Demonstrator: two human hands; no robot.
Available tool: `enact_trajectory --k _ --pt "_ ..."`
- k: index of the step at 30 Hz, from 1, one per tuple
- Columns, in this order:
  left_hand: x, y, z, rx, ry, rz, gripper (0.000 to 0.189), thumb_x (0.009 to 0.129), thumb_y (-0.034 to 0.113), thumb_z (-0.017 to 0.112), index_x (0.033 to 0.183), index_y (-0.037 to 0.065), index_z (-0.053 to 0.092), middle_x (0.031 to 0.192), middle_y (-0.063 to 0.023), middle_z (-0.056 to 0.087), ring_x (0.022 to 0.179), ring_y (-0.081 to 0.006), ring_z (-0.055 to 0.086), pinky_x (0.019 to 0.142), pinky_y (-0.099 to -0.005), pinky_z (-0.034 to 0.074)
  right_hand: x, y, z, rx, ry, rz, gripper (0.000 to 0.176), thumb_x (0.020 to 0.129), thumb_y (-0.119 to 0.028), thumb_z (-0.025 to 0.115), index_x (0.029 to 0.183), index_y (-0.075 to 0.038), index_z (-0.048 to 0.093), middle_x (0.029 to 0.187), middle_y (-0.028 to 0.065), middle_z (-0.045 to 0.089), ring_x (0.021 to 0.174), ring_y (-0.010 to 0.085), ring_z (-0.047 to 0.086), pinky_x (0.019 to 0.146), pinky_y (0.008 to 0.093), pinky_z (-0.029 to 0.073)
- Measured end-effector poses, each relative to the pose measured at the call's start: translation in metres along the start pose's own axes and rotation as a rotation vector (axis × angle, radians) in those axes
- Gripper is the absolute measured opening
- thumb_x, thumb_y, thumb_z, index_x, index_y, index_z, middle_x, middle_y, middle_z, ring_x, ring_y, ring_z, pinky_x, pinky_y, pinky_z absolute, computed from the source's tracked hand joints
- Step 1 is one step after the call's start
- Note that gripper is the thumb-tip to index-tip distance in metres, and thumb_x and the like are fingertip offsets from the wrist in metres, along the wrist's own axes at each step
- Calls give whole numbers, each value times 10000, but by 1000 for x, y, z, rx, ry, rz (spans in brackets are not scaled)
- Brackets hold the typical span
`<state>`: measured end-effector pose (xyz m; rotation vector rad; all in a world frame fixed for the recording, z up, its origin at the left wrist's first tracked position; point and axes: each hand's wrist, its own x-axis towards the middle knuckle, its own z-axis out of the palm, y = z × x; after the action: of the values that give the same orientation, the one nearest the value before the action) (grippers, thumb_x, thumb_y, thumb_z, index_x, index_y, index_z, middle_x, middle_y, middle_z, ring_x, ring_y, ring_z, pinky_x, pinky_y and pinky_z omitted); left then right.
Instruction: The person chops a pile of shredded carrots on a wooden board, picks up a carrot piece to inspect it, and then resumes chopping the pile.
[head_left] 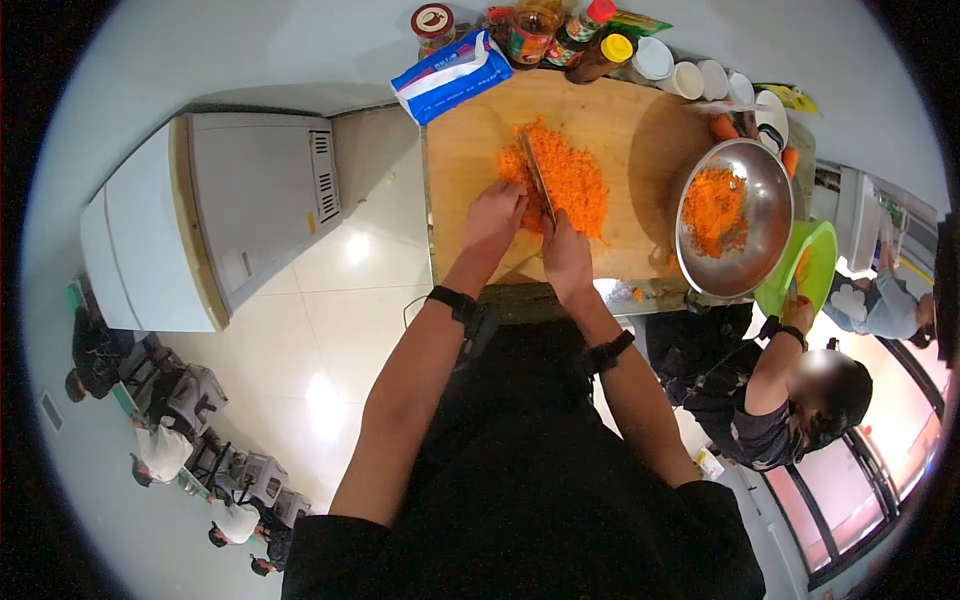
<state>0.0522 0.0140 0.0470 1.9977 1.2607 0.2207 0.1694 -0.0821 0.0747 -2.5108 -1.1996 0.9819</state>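
Note:
My right hand (567, 258) grips the handle end of a kitchen knife (537, 175), whose blade points away from me over a heap of finely chopped carrot (575, 185). Left of the blade, my left hand (495, 213) is closed with its fingers curled at the near left edge of the heap. Whatever lies under those fingertips is hidden. The carrot is spread on a large wooden cutting board (465, 150). At the board's right side stands a tilted steel bowl (765, 215) with more chopped carrot (713, 212) in it.
A blue-and-white packet (455, 78), sauce bottles (603, 57) and white cups (683, 80) line the back. On the right, a co-worker (770, 400) reaches into a green basin (820, 260). A white cabinet-like appliance (250, 200) stands left; several people sit farther off.

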Motion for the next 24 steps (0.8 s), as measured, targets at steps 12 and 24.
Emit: enact_trajectory --k 12,24 --pt "0 -11 14 -100 62 27 118 876 136 639 980 89 668 971 -137 655 912 -363 647 778 -467 541 -7 2 -1 23 -16 46 277 1019 -283 505 1061 -11 536 826 343 632 828 546 611 687 611 486" --pt "1 -8 14 45 24 107 119 896 149 614 986 95 669 1032 -112 645 966 -348 640 821 -453 544 -15 -10 -20 7 -50 100 243 991 -234 524 1070 -4 528 829 333 643 838 538 630 718 611 498"
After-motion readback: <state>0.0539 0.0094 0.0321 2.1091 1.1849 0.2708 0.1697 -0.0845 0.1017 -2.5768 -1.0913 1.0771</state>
